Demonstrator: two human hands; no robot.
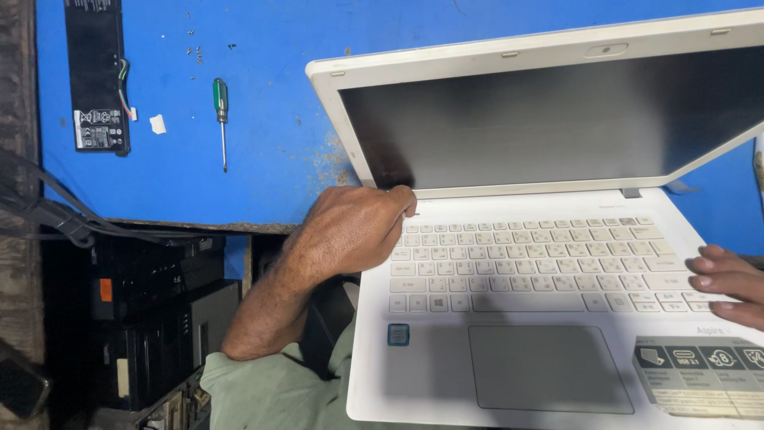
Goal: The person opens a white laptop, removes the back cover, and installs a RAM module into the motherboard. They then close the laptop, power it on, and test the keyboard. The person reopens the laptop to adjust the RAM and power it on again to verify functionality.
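A white laptop (446,374) lies open in front of me, its dark screen (549,119) off and tilted back, its base overhanging the blue table. My left hand (354,231) is curled over the laptop's left edge near the hinge, a fingertip at the top left corner of the keyboard (541,263). My right hand (728,283) rests with fingers laid flat on the keys at the right end of the keyboard. The grey touchpad (545,366) is uncovered below the keys.
On the blue table (270,159) lie a green-handled screwdriver (221,111), a black battery pack with coloured wires (97,72), a small white scrap (157,123) and several tiny screws (195,52). Dark equipment (151,318) and cables (56,211) sit below the table's left edge.
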